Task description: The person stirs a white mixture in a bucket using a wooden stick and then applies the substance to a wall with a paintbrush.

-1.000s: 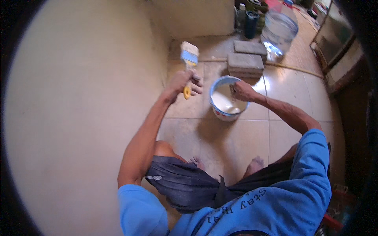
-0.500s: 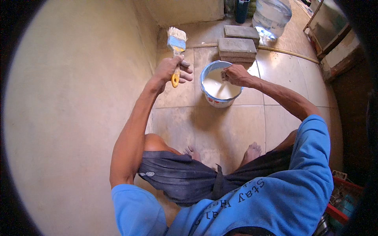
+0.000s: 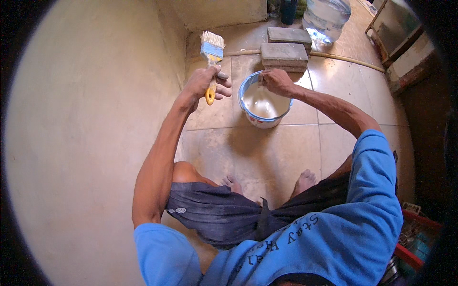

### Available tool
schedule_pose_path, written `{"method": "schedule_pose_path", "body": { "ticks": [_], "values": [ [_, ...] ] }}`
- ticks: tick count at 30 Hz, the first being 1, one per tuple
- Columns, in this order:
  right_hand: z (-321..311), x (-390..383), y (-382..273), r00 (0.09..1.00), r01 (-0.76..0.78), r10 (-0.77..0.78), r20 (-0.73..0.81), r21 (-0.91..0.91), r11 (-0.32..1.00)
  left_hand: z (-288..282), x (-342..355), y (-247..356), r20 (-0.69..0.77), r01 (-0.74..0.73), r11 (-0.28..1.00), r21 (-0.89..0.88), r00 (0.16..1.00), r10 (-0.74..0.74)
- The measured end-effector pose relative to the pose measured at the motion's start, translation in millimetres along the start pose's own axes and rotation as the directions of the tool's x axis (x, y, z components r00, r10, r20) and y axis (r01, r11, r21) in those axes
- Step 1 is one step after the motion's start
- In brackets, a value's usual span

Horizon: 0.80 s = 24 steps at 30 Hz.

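Note:
My left hand pinches a paintbrush upright between thumb and palm, its other fingers stretched out loosely. The brush has a yellow handle, a blue band and whitish bristles pointing away from me. Right of it, a white bucket with a blue rim stands on the tiles, holding creamy white paint. Over the bucket's far side, my right hand is closed on a pale stick that reaches down toward the paint. Most of the stick is hidden by the hand and the paint.
Grey concrete blocks lie just beyond the bucket, by a long thin pole. A large clear water bottle stands behind them. A plastered wall rises close on my left; a red crate sits at lower right.
My right hand has moved a little left and away from me across the bucket, taking the stick along. My left hand keeps the paintbrush nearly still.

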State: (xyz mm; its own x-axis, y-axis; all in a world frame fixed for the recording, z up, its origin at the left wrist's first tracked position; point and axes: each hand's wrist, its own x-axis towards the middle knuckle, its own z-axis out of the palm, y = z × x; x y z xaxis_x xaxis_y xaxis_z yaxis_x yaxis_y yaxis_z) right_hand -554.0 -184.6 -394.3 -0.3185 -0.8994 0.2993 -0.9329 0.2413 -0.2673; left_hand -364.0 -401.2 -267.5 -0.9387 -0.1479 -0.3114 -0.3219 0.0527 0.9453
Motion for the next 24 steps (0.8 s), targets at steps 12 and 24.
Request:
{"method": "schedule_pose_path", "body": {
  "ticks": [12, 24],
  "values": [
    [-14.2, -14.9, -47.3, 0.934, -0.14, 0.09, 0.346, 0.124, 0.982, 0.0, -2.3, -5.2, -0.027, -0.012, 1.0, -0.024, 1.0, 0.011],
    [11.9, -6.6, -31.4, 0.987, -0.048, 0.027, 0.161, 0.122, 0.991, -1.6, 4.6, -8.7, -0.024, 0.006, 1.0, -0.01, 1.0, -0.006]
  ]
}}
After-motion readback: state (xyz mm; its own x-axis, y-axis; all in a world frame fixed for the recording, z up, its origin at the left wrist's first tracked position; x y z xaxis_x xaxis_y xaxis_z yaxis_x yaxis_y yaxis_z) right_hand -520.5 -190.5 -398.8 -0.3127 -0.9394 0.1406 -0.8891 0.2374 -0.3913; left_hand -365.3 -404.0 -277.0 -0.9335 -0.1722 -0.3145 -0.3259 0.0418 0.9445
